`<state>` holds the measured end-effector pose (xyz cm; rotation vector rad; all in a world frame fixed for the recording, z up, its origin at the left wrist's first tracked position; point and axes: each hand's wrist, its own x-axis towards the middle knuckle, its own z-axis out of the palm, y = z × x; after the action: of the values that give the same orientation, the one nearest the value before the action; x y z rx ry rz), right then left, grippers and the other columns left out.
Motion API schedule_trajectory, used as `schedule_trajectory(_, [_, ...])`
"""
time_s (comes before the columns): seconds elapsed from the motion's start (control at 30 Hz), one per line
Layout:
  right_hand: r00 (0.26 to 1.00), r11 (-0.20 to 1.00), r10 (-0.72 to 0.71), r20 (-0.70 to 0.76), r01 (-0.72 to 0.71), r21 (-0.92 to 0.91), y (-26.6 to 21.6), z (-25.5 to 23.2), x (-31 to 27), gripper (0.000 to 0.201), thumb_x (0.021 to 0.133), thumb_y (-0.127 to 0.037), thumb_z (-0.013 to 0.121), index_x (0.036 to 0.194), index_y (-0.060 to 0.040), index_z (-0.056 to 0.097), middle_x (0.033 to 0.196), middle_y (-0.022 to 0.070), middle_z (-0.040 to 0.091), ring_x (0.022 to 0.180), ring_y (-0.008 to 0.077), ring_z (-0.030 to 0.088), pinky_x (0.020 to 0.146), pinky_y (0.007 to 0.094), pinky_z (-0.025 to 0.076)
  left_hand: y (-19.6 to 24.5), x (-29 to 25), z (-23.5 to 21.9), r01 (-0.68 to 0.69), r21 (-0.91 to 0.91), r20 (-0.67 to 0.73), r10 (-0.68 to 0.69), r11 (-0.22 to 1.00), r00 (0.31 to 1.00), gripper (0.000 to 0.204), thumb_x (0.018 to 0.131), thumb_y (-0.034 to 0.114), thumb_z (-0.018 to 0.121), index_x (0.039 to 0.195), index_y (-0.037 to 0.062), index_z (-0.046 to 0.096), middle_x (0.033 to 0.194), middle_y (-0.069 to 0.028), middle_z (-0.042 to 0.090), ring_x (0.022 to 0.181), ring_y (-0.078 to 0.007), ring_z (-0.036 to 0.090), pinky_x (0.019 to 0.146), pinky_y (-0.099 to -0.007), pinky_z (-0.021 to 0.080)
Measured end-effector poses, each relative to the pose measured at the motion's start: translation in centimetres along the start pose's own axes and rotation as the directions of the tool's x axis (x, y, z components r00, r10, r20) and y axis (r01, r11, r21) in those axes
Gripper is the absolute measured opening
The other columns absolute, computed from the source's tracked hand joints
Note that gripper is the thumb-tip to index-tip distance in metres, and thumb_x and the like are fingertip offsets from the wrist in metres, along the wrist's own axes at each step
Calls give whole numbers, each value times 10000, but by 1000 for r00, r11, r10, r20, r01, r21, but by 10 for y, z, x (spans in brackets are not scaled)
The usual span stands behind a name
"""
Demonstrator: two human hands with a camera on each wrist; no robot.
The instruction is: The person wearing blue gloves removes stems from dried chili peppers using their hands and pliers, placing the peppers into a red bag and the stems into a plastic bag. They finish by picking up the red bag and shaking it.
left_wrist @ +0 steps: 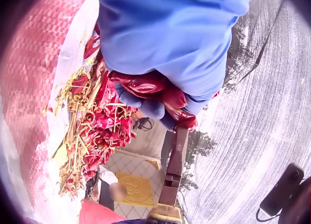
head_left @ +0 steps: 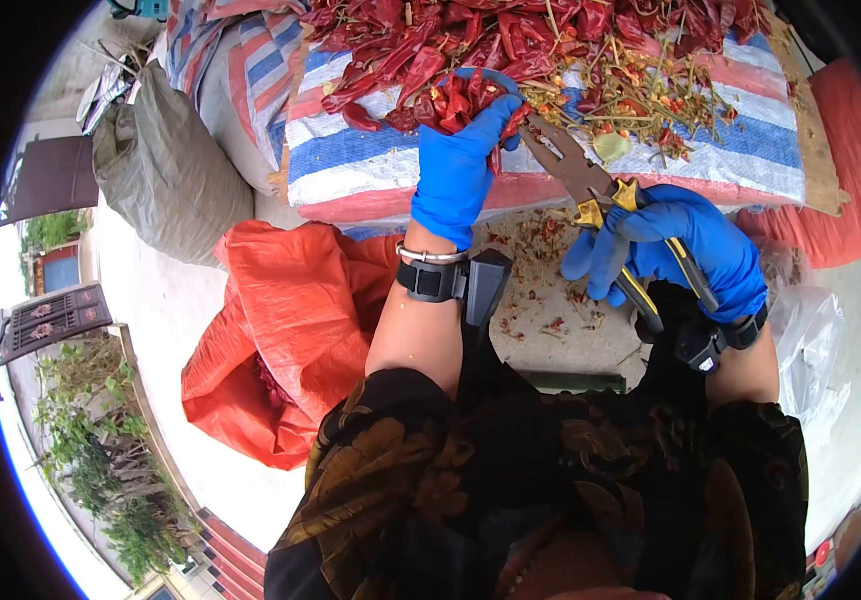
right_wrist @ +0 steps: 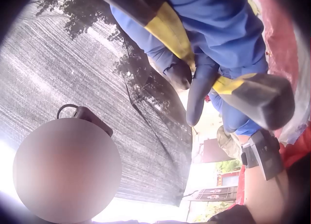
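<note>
My left hand [head_left: 458, 170], in a blue glove, grips a bunch of dried red chili peppers [head_left: 453, 102] over the near edge of the heap. Curled fingers hold the peppers against the palm in the left wrist view. In the other blue-gloved hand, the right hand [head_left: 690, 240], is a pair of pliers [head_left: 578, 172] with yellow and black handles. Its fingers wrap the handles, and the rusty jaws point toward the left hand, their tips right at the held peppers. Behind lies a heap of dried red chilies [head_left: 525, 45]; dry stems and seeds [head_left: 660, 100] are scattered to its right.
The heap lies on a red, white and blue striped woven sheet [head_left: 350, 165]. An open red sack [head_left: 285, 290] stands at lower left, with a grey-green sack [head_left: 165, 170] beyond it. At right are another red sack [head_left: 855, 170] and clear plastic [head_left: 810, 340]. Scraps litter the floor [head_left: 540, 350].
</note>
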<state>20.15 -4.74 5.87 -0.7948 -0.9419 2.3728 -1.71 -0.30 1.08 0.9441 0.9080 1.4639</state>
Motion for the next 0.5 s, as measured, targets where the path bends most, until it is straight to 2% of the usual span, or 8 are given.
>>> schedule_trajectory(0.13, [999,998,45,-17,-44,51,0,1,0,393,814,-251,466,756,115,597,853,278,598,758,332,613,665,361,516,8,-1,3,20,137,-13,-19,990,1000,178,781,37,625,950,55,570,833,-33,606,702,-94,572,511,-226,458])
schedule_trajectory(0.2, [998,992,68,2,-68,103,0,2,0,399,821,-272,461,721,88,602,866,280,598,690,323,617,626,358,518,14,-2,6,-24,275,38,14,961,999,170,776,39,634,929,40,560,823,-30,601,712,-95,573,551,-231,475])
schedule_trajectory(0.23, [998,992,68,2,-68,105,0,2,1,399,821,-272,461,721,88,602,866,280,598,690,323,617,626,358,518,12,-1,4,-23,275,38,13,961,999,170,776,39,634,929,40,560,823,-30,601,712,-95,573,551,-231,475])
schedule_trajectory(0.3, [992,979,126,-1,-124,164,0,3,2,402,828,-295,463,656,47,586,855,263,602,632,303,616,574,343,514,7,2,1,-220,392,143,176,893,974,130,786,27,609,906,44,561,790,-18,594,588,-67,509,479,-194,400])
schedule_trajectory(0.43, [991,984,115,-68,-104,143,5,7,3,422,844,-331,459,580,-10,536,753,210,600,561,259,590,495,316,484,5,1,-1,-207,310,127,175,928,976,134,785,20,607,909,37,558,784,-21,589,606,-74,505,498,-197,406])
schedule_trajectory(0.5, [989,993,86,-122,-74,96,7,6,5,451,864,-366,453,534,-58,480,641,152,562,482,215,533,439,283,426,2,3,-3,-180,319,106,153,930,982,138,782,16,609,908,33,556,778,-24,586,610,-77,509,511,-205,415])
